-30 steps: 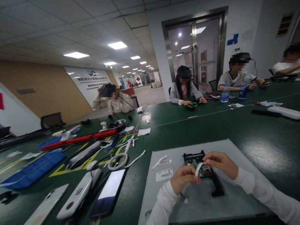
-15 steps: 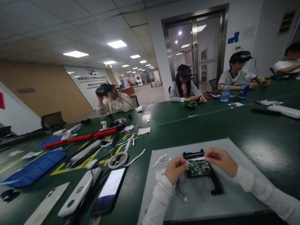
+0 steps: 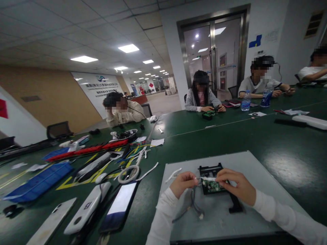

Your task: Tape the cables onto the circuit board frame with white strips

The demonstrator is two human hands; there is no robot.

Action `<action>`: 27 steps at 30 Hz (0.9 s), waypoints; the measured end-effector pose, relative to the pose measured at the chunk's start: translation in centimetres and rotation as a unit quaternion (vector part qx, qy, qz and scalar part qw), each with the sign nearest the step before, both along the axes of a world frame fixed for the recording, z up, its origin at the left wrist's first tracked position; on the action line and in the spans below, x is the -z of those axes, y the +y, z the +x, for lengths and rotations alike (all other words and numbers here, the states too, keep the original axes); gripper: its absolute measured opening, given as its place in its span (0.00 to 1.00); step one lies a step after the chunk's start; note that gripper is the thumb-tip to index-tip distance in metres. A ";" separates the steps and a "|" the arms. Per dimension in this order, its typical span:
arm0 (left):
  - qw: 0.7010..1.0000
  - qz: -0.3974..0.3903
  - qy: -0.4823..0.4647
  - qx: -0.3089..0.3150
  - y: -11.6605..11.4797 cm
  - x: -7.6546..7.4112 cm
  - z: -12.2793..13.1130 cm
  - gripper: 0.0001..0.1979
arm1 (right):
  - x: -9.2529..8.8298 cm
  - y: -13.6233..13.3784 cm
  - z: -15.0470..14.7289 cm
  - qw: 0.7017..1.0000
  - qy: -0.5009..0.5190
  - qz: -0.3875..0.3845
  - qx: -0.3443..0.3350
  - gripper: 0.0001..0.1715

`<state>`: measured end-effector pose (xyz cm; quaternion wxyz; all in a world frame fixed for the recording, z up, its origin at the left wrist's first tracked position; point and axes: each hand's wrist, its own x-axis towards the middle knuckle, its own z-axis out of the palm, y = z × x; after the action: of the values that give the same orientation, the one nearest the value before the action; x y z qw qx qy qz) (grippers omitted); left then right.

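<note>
Positioning a narrow white strip (image 3: 207,179) above the green rectangular circuit board (image 3: 212,187), toward the near edge of the dark green table (image 3: 189,143), left hand (image 3: 184,183) and right hand (image 3: 236,184) both pinching it, seemingly calls for careful alignment next.

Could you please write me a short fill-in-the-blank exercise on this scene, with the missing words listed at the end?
1. The thin strip stretched between the left hand and the right hand is coloured ____.
2. The circuit board seen just below that strip in the picture is coloured ____.
3. The large tray near the picture's left edge is coloured ____.
4. Of these two hands, the one nearer the roll of tape is the ____ hand.

Missing words: white; green; blue; left.
</note>
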<state>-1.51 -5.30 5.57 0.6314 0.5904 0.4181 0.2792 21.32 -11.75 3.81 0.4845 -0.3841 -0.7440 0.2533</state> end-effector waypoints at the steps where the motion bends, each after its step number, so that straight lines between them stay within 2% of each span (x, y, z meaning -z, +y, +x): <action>1: 1.000 -0.002 0.005 0.014 0.2 0.1 -0.4 0.14 | 0.0 -0.1 -0.2 1.000 -0.003 0.002 0.001 0.10; 3: 0.999 0.003 0.025 0.034 0.6 0.2 -1.2 0.15 | -0.1 -0.2 -0.5 1.000 -0.008 0.006 -0.001 0.11; 7: 0.998 0.022 0.046 0.038 1.2 0.3 -2.4 0.16 | -0.4 -0.3 -1.3 0.999 -0.033 0.027 -0.001 0.10; 15: 0.998 -0.048 -0.001 -0.050 1.4 0.2 -3.5 0.15 | -1.2 -0.7 -3.7 0.984 -0.119 0.128 0.043 0.08; 20: 0.993 -0.077 -0.019 -0.092 1.3 -0.3 -3.5 0.16 | -1.1 -0.7 -5.4 0.968 -0.168 0.181 0.037 0.08; 27: 0.990 -0.046 -0.011 -0.132 1.6 0.6 -3.2 0.15 | 0.2 -1.1 -6.7 0.954 -0.234 0.186 0.025 0.09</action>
<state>-4.71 -3.66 4.98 0.6201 0.4971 0.4980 0.3470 14.65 -12.81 3.61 0.3656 -0.3540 -0.8608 0.0016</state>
